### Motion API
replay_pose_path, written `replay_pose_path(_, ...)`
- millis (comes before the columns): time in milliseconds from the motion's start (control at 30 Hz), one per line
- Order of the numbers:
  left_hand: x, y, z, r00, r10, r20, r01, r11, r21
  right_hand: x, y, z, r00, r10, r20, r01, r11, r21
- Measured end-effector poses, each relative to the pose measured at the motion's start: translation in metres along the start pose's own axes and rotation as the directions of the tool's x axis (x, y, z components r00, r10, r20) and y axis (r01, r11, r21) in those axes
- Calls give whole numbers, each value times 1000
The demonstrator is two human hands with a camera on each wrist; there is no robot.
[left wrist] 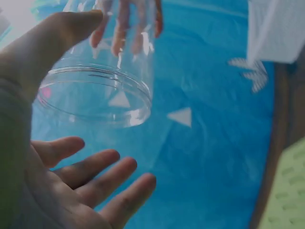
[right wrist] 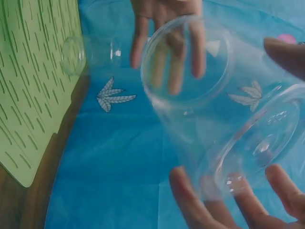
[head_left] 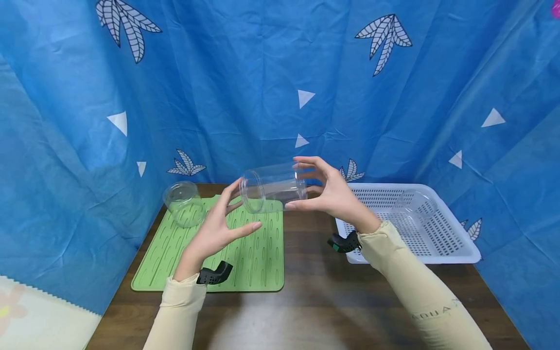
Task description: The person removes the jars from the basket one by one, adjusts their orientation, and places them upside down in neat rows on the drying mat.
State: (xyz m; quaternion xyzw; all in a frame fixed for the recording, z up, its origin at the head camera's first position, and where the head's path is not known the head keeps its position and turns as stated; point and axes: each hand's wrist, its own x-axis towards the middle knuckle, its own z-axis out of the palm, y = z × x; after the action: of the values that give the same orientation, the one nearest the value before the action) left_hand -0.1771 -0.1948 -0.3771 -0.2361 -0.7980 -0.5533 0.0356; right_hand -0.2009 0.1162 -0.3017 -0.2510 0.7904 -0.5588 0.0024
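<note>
A clear plastic jar (head_left: 273,187) is held in the air on its side, its rimmed mouth facing left. My right hand (head_left: 332,194) grips it around the base end, fingers over the far side and thumb below; the right wrist view shows the fingertips (right wrist: 236,183) against the jar's base. Spread wide, my left hand (head_left: 216,228) is beside the mouth with thumb and fingers apart. In the left wrist view, the left thumb overlaps the jar wall and the other fingers (left wrist: 114,174) lie clear of the rim.
A second clear jar (head_left: 183,206) stands at the back left on a green ridged mat (head_left: 262,272). At the right, a white perforated basket (head_left: 455,238) contains another clear round container (head_left: 415,206). Brown wooden table (head_left: 306,301) shows between them; a blue curtain (head_left: 245,87) surrounds the back and sides.
</note>
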Motion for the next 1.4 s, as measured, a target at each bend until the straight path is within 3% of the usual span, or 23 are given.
replay_pose_path(167, -27, -29, -6, 995, -89, -56, 97, 982, 165, 17, 3, 14, 1000, 25, 18, -24, 998, -52)
replay_pose_path(333, -52, -58, -14, 980, -173, -102, 198, 922, 333, 30, 6, 23, 998, 54, 18, -51, 989, -136)
replay_pose_path(633, -100, -89, -30, 962, -198, -189, 268, 827, 494, 49, 16, 37, 999, 39, 1, -37, 960, -277)
replay_pose_path(833, -129, -112, -41, 944, -251, -217, 329, 782, 530, 64, 21, 47, 999, 42, 21, -32, 931, -364)
replay_pose_path(1133, -163, -130, -52, 914, -327, -239, 405, 764, 502, 82, 26, 64, 997, 54, 50, -29, 913, -408)
replay_pose_path(1400, -171, -134, -51, 921, -291, -261, 389, 746, 541, 98, 30, 80, 994, 73, 86, -28, 897, -442)
